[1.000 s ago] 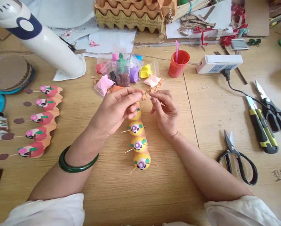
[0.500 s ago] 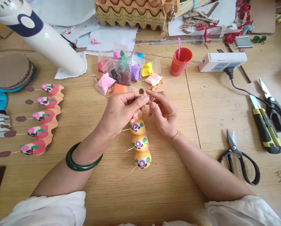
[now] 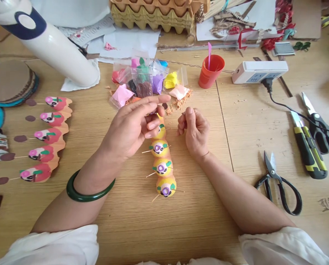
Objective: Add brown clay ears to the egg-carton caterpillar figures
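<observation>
A row of yellow painted egg-cup figures [image 3: 162, 170] with purple faces and toothpick whiskers lies on the wooden table [image 3: 142, 221] between my arms. My left hand [image 3: 133, 127] is over the row's far end. Its index finger is stretched out and its other fingers are curled against the top figure. My right hand [image 3: 194, 129] hovers just right of that end, closed in a pinch on something thin and too small to name. A green bangle [image 3: 84, 193] circles my left wrist.
A row of pink figures [image 3: 47, 140] lies at the left. Bags of coloured clay [image 3: 145, 79] and a red cup [image 3: 210, 71] are beyond my hands. A power strip [image 3: 259, 71], a utility knife [image 3: 308, 147] and black scissors [image 3: 280, 186] lie right. A white cylinder [image 3: 54, 51] slants at the back left.
My hands, pinched together above the row's far end, have drawn apart. The left index finger has lifted and straightened, and the right hand has pulled back to the right.
</observation>
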Demonstrator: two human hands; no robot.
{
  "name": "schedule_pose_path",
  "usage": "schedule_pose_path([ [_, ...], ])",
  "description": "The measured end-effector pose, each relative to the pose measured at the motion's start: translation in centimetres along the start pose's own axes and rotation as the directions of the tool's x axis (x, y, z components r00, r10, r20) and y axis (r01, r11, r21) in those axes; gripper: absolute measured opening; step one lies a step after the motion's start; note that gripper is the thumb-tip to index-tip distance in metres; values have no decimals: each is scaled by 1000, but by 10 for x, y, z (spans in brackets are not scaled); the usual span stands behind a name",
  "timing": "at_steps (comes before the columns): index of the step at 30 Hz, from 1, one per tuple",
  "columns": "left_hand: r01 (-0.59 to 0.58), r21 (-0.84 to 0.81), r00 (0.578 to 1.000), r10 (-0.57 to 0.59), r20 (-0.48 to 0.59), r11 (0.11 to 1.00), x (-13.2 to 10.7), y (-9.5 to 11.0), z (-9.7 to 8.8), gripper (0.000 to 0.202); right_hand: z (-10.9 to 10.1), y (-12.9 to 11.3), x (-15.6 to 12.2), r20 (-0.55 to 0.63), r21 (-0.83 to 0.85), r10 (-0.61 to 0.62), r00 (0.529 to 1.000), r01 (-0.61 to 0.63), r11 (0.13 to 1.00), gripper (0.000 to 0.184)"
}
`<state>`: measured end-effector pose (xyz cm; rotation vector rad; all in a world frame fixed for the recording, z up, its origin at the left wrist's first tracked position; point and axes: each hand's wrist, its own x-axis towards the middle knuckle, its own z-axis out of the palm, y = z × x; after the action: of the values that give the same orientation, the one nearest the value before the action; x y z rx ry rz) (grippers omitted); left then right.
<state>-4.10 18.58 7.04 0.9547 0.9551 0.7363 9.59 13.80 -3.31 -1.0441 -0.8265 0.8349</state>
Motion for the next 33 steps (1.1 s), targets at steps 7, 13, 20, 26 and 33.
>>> schedule_pose_path([
  [7, 4, -88, 1000, -3, 18, 996, 2, 4, 0, 24, -4, 9, 2, 79, 30, -21, 997, 18, 999, 31],
  [13, -66, -44, 998, 66, -16, 997, 3, -4, -7, 18, -5, 11, 3, 93, 45, -47, 995, 43, 998, 26],
  [20, -172, 72, 981, 178, -75, 982, 0, -6, -3, 17, -4, 8, 2, 103, 60, 36, 994, -43, 997, 34],
  [26, -133, -121, 990, 137, 26, 984, -1, -4, -1, 43, -3, 2, 3, 58, 68, 38, 998, -42, 997, 34],
  [33, -109, -87, 991, 101, -87, 990, 0, -2, -1, 14, -8, 16, 8, -15, -21, -31, 999, 31, 999, 33],
])
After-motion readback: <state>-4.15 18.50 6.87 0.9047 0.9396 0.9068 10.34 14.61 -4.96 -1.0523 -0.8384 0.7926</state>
